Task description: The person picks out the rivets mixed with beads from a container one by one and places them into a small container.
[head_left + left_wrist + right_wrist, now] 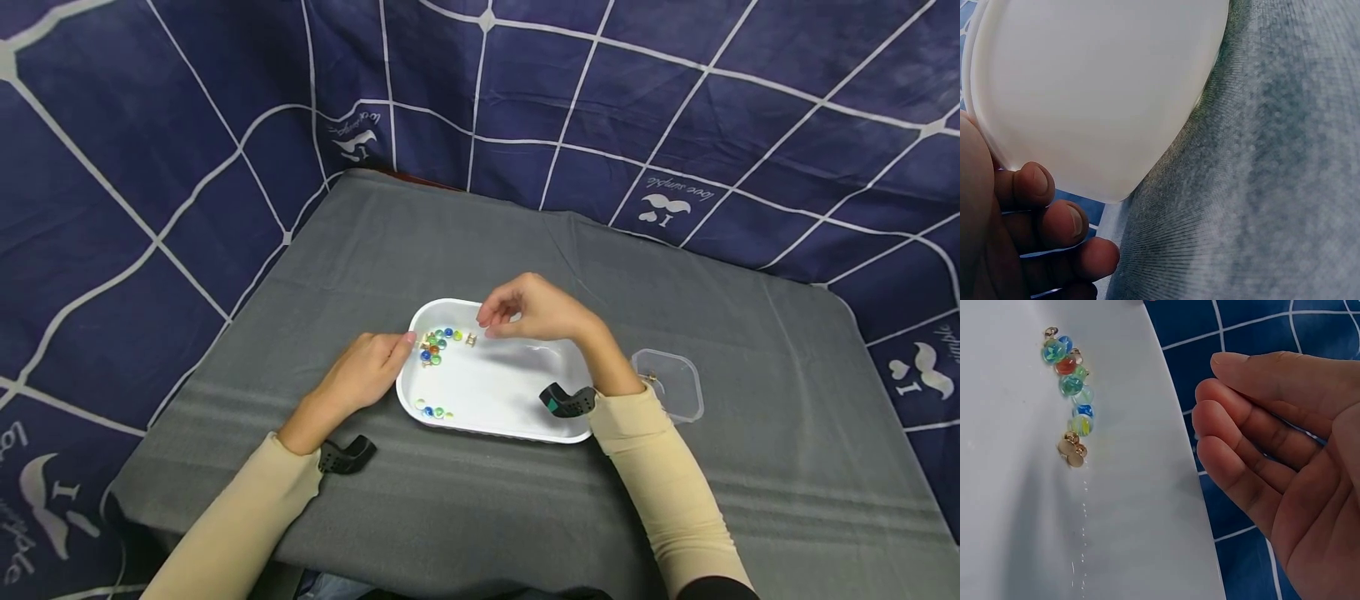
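Note:
My left hand (365, 369) grips the left rim of a white tray (487, 400), its thumb on the rim and its other fingers (1063, 222) curled at the outer side. Inside the tray's left end lies a cluster of coloured glass marbles (435, 350), mixed with small gold-coloured pieces. Just right of the cluster sits a gold-coloured piece (471, 340) with flat round ends, seen close in the right wrist view. Over the tray's far side hovers my right hand (536, 308), fingers loosely bent, thumb apart from the fingertips, nothing between them.
More marbles (433, 412) lie at the tray's near left corner. To the right of the tray stands a clear plastic container (675, 387) with a small gold-coloured piece in it. Grey cloth (450, 242) covers the table, and a blue gridded curtain (570, 92) hangs behind.

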`<state>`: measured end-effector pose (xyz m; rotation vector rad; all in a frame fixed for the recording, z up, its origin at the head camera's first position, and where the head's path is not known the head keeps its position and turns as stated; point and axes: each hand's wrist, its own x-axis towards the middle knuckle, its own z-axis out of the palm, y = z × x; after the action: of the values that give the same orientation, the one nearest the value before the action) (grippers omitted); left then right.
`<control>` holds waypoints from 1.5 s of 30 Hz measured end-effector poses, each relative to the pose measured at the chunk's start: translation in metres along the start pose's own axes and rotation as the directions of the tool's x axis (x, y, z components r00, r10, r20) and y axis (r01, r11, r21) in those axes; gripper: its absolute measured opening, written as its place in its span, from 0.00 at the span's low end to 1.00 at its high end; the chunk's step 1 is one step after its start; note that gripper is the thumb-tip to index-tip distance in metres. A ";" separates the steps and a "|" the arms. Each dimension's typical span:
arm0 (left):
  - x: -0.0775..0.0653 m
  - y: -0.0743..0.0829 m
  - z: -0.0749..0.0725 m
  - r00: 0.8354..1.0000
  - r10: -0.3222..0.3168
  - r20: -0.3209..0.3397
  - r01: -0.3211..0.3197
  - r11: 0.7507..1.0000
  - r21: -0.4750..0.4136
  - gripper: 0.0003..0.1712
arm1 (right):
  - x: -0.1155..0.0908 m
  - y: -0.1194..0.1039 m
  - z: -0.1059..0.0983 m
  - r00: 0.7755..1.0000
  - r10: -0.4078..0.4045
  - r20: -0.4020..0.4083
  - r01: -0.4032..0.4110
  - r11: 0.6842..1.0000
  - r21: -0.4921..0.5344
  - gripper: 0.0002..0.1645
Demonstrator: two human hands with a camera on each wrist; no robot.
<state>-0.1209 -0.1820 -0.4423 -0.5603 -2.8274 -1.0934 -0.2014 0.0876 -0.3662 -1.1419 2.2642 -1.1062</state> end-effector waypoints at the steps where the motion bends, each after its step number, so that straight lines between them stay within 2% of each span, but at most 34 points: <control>1: 0.000 0.000 0.000 1.000 0.002 -0.001 -0.002 1.000 0.002 0.24 | 0.001 0.000 0.000 1.000 -0.001 0.001 0.001 1.000 -0.006 0.07; 16: 0.001 -0.001 0.001 1.000 0.018 -0.003 -0.018 1.000 0.005 0.25 | 0.003 0.002 0.007 0.999 0.031 0.033 -0.029 0.998 -0.053 0.07; 25: 0.001 0.000 0.000 1.000 0.021 -0.002 -0.021 1.000 -0.001 0.24 | 0.005 0.002 0.010 0.994 0.071 0.079 -0.067 0.996 -0.054 0.10; 36: 0.000 0.000 0.000 1.000 0.022 -0.006 -0.022 1.000 0.000 0.25 | 0.007 0.008 0.013 0.978 0.144 0.152 -0.136 0.989 -0.062 0.14; 45: 0.000 -0.001 0.000 1.000 0.018 -0.005 -0.018 1.000 0.004 0.25 | 0.010 0.010 0.015 0.961 0.203 0.188 -0.184 0.976 -0.116 0.19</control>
<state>-0.1214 -0.1831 -0.4431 -0.5805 -2.8138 -1.0844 -0.2027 0.0763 -0.3834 -0.9921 2.2361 -0.7785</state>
